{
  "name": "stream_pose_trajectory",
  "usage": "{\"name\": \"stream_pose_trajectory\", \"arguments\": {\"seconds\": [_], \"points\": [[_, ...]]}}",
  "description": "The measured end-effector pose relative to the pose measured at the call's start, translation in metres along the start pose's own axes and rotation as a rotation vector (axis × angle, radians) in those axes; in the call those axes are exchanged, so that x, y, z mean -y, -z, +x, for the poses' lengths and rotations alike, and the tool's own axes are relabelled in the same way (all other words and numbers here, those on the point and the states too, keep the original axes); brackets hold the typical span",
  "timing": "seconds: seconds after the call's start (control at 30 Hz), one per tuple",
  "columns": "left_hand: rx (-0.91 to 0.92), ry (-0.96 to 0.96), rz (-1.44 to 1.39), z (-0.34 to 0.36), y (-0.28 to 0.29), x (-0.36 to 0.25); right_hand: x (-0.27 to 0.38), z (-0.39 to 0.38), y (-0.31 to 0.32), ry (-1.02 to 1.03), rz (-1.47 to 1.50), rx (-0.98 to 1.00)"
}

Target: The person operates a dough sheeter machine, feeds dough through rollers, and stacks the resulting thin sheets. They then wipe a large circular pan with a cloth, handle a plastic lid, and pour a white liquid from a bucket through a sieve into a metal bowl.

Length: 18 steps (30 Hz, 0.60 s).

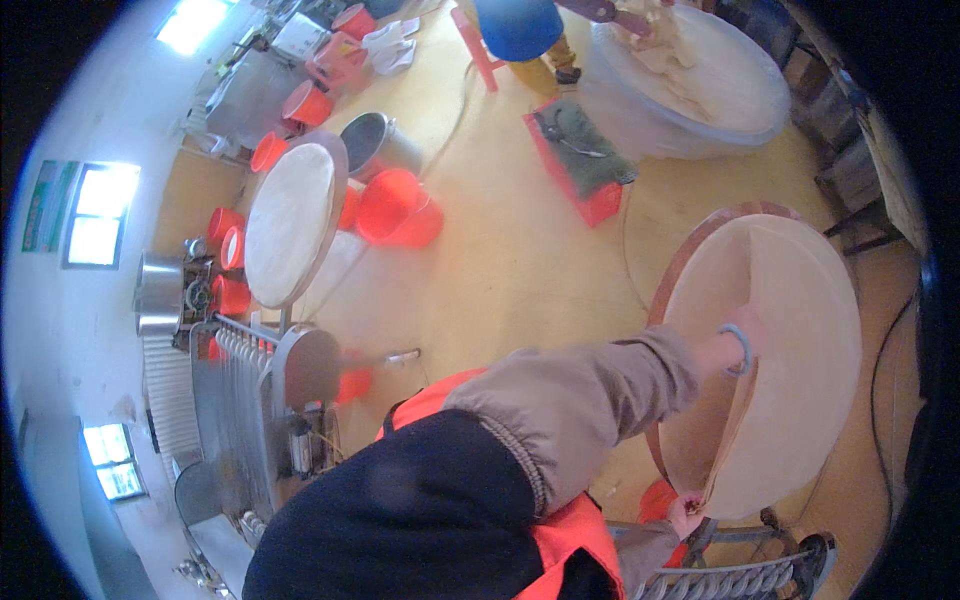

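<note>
A large round pale sheet [810,370] lies on a round board [668,283] at the right, with a long raised fold down it. My left hand [742,338], wearing a light blue bracelet, reaches onto the middle of the sheet at this fold; its fingers are too indistinct to make out. My right hand [686,513], lower down, pinches the sheet's near edge where the fold ends. A metal frame with coiled parts [760,575] stands below the board.
A co-worker [520,30] at the top handles pale material in a wide tub [745,105]. A red crate [600,200], red buckets [400,210], a steel pot [372,140], another round board [285,225] and metal machinery [310,365] stand around the yellow floor. A dark cable [878,370] runs at right.
</note>
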<state>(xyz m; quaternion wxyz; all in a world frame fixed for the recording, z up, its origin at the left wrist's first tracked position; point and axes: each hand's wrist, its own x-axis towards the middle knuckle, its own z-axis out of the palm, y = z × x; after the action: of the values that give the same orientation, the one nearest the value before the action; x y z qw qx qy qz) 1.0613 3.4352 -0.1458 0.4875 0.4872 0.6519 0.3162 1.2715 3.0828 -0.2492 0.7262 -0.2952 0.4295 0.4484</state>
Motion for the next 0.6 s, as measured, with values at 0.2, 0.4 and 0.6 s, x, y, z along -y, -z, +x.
{"name": "stream_pose_trajectory", "arguments": {"seconds": [0.2,0.4,0.6], "points": [[0.147,-0.251,0.338,0.023,-0.022,0.046,-0.001,-0.008,-0.004,-0.223,0.038,0.073],[0.269,-0.278,0.379,0.011,-0.011,0.054,0.003,0.016,0.020,-0.144,-0.003,-0.055],[0.363,-0.034,0.042,0.016,0.023,-0.006,-0.014,-0.020,-0.007,0.125,-0.247,0.140]]}}
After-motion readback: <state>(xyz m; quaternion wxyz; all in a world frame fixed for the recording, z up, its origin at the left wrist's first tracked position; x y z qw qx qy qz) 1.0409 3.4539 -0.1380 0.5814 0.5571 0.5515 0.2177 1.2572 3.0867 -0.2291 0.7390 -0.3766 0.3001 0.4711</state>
